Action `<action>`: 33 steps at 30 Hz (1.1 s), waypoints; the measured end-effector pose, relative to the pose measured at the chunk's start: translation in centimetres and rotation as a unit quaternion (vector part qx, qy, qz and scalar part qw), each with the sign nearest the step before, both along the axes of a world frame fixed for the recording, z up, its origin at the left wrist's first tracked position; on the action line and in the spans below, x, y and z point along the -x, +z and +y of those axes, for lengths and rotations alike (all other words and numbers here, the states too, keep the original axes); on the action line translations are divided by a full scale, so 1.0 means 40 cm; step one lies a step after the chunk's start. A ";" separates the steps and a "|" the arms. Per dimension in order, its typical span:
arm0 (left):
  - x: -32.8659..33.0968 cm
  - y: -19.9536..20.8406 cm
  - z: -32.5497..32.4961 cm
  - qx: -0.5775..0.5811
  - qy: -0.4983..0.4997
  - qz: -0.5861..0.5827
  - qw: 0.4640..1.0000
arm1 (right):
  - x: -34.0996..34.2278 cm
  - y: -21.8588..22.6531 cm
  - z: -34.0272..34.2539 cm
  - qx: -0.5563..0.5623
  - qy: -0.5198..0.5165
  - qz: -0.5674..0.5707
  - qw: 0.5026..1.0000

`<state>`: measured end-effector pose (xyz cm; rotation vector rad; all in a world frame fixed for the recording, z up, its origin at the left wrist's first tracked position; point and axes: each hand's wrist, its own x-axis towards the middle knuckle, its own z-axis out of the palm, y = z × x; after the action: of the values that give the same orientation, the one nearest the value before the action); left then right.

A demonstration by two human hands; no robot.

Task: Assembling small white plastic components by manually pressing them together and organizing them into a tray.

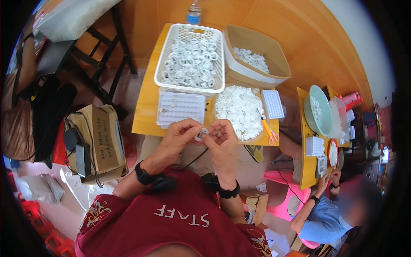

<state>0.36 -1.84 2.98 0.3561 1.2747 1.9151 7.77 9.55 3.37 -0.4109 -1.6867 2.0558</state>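
Observation:
In front of my chest, at the near edge of the yellow table, my two hands meet over a small round whitish part. My left hand pinches it between thumb and fingers. From the other side, my right hand presses its fingertips onto the same part, partly hiding it. Just beyond the hands lies a white grid tray with a few small pieces in its left slots. A round heap of small white plastic pieces spreads right of it. Behind the tray stands a white basket full of white ring-shaped parts.
A cardboard box with more white parts stands back right. Scissors with orange handles lie beside the heap, near a second grid tray. A co-worker in blue works at another table on the right. A carton stands at left.

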 end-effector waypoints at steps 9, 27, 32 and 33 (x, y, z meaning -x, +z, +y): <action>0.024 -0.027 -0.032 -0.034 -0.008 -0.077 0.996 | -0.024 -0.031 0.057 -0.054 -0.097 -0.024 0.994; 0.089 -0.014 -0.110 -0.072 0.093 -0.098 0.988 | -0.015 -0.117 0.237 -0.345 -0.081 -0.186 0.917; 0.099 -0.012 -0.128 -0.082 0.110 -0.101 0.985 | 0.028 -0.057 0.125 -0.321 -0.020 -0.084 0.943; 0.096 -0.018 -0.127 -0.083 0.115 -0.101 0.985 | 0.037 -0.053 0.103 -0.327 -0.008 -0.070 0.943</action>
<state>-3.48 -6.91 2.27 0.0974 1.0627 2.1989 6.27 13.65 1.25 -0.3431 -2.3033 1.3542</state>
